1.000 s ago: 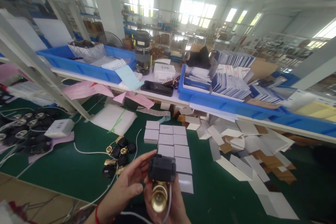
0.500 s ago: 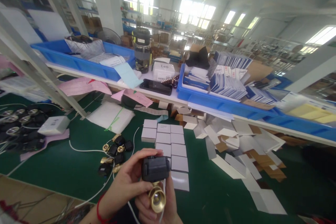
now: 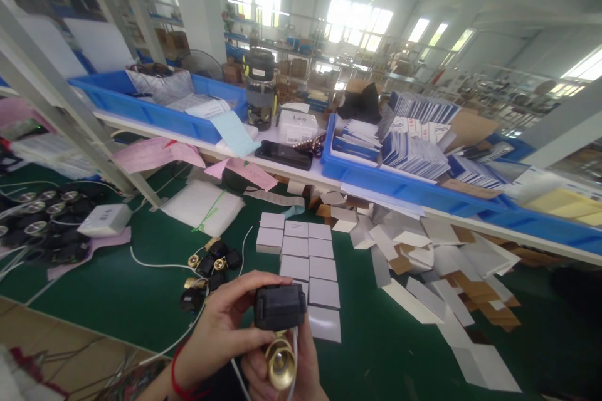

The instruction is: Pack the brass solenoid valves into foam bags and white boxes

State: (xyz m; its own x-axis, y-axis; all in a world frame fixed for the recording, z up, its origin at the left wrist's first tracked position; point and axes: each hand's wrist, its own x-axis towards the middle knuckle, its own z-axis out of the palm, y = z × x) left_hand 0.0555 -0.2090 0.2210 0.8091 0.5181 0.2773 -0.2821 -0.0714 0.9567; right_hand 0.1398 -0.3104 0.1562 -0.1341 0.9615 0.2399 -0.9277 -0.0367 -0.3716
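I hold a motorised valve (image 3: 279, 307) with a black box top and a brass fitting (image 3: 281, 363) pointing at me, low in the middle of the view. My left hand (image 3: 221, 332) grips the black box from the left, fingers curled over its top. My right hand (image 3: 301, 363) cups the brass part from below, and the valve's white cable (image 3: 295, 351) runs down between the hands. Just beyond lie closed white boxes (image 3: 308, 263) set in rows on the green table (image 3: 113, 294).
Several more brass and black valves (image 3: 207, 266) with white cables lie to the left. Flat folded cartons (image 3: 437, 269) are heaped to the right. A white shelf (image 3: 197, 149) carries blue bins (image 3: 404, 185), a phone (image 3: 283, 155) and a jar (image 3: 260, 91). Black parts (image 3: 42, 225) sit far left.
The valve has sunk a little lower and left in my hands, and my left fingers have closed further over its black top. The view has shifted slightly.
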